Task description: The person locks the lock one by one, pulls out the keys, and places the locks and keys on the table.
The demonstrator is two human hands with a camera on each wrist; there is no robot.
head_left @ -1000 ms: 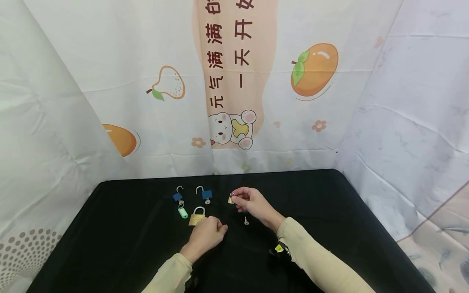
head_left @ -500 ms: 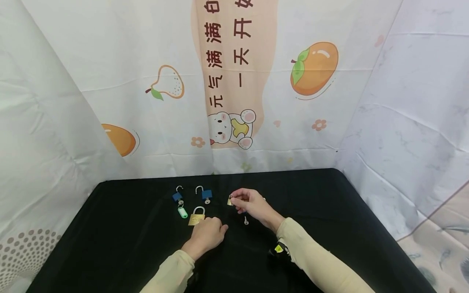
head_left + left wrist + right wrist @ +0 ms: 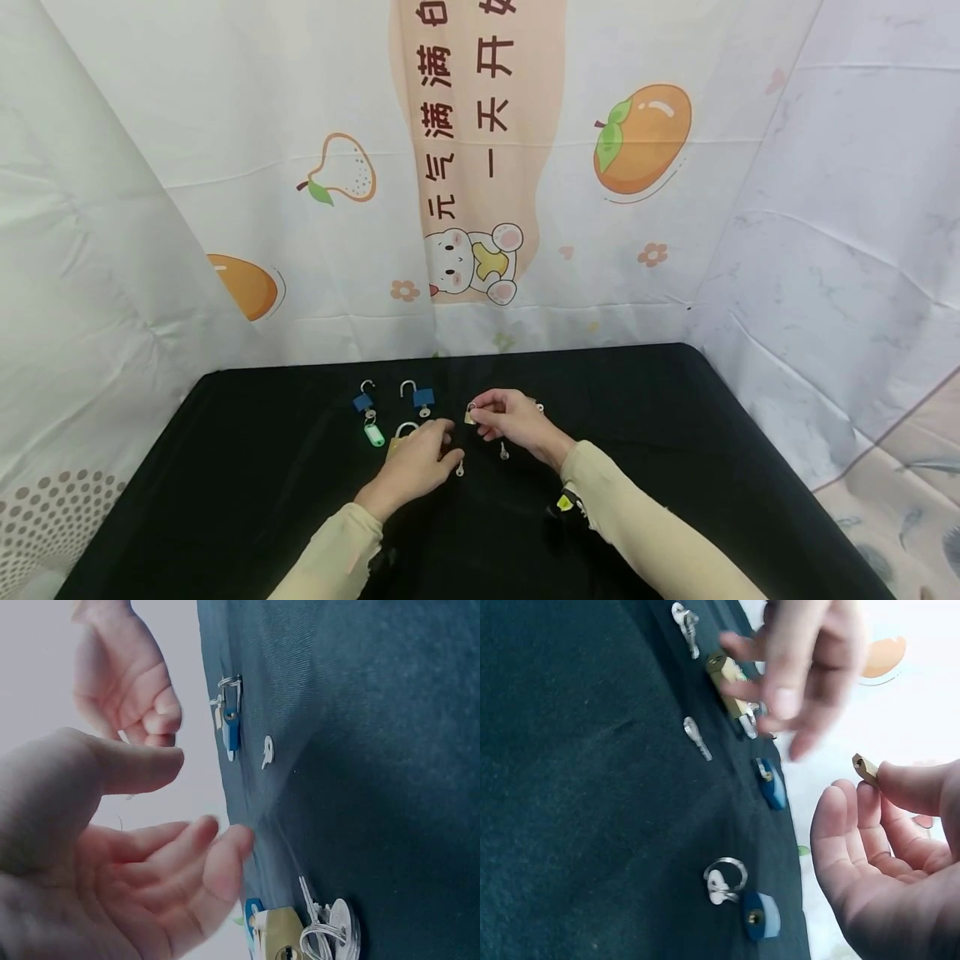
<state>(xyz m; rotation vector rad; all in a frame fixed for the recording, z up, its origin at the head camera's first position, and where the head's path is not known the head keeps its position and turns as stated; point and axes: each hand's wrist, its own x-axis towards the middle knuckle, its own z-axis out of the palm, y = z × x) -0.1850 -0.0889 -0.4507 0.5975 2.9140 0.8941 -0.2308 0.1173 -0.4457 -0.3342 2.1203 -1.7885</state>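
My right hand [image 3: 517,423] pinches a small brass padlock [image 3: 470,415] between thumb and fingers, raised over the black table. In the right wrist view the keyhole end of this small padlock [image 3: 865,769] shows past the fingertips. My left hand [image 3: 411,463] holds nothing; its thumb and fingers stand apart in the left wrist view. In the head view it partly covers a larger brass padlock [image 3: 396,447] lying on the cloth. Just right of its thumb lies a small key [image 3: 460,469]. Another key [image 3: 504,452] lies below my right hand.
Two blue padlocks with raised shackles lie farther back, one at left [image 3: 363,403] with a green key tag [image 3: 374,435], one nearer the middle [image 3: 423,398]. Another blue padlock [image 3: 762,916] with ringed keys [image 3: 721,883] is beside my right hand. White curtains surround the table.
My left hand has moved left and its fingers have spread, now covering more of the large brass padlock and exposing a key. My right hand has come slightly nearer with the small padlock.
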